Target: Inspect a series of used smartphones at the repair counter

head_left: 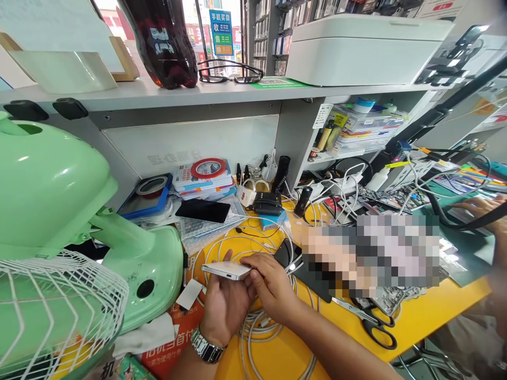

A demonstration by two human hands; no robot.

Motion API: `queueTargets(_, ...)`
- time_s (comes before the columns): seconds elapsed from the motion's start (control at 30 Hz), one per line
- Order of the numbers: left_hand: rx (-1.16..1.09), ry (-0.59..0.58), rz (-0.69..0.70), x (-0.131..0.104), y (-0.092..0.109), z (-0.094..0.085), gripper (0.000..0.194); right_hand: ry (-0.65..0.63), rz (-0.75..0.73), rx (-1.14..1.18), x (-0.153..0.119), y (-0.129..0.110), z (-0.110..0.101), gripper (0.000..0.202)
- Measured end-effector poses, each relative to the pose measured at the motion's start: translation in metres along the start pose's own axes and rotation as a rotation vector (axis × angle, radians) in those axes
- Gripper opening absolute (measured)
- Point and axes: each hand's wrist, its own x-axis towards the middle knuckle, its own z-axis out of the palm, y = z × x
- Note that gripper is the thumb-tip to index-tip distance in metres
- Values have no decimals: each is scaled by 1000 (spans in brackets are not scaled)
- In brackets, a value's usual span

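A thin smartphone (227, 270) with a silver edge is held nearly flat above the yellow desk (348, 351). My left hand (226, 309), wearing a metal-band wristwatch, grips it from beneath, palm up. My right hand (276, 287) has its fingers on the phone's right end, the thumb at the near edge. The phone's face is seen at a very shallow angle, so what it shows cannot be made out. Coiled white cables (257, 332) lie under and around my wrists. A small white card (190, 294) rests left of my left hand.
At left stands a green fan (138, 269). Behind my hands, a black phone (203, 210) lies on bubble wrap. Black-handled scissors (372, 322) are at right, near a blurred-out patch. Another person's hand (481, 211) shows at the far right. A shelf (237, 95) runs across the back.
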Motion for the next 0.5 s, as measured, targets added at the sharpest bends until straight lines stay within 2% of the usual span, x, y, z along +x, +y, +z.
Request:
queueTargets(0.17,43,-9,52,0,0,2,39,-17,-9,-16,1,1,1,27)
queueTargets(0.4,73,78,74,5,2,-2,43,-12,39,9,-1,7,4,32)
queueTargets(0.5,72,77,81,5,2,-4,41,-14,82,20,-3,8,5,35)
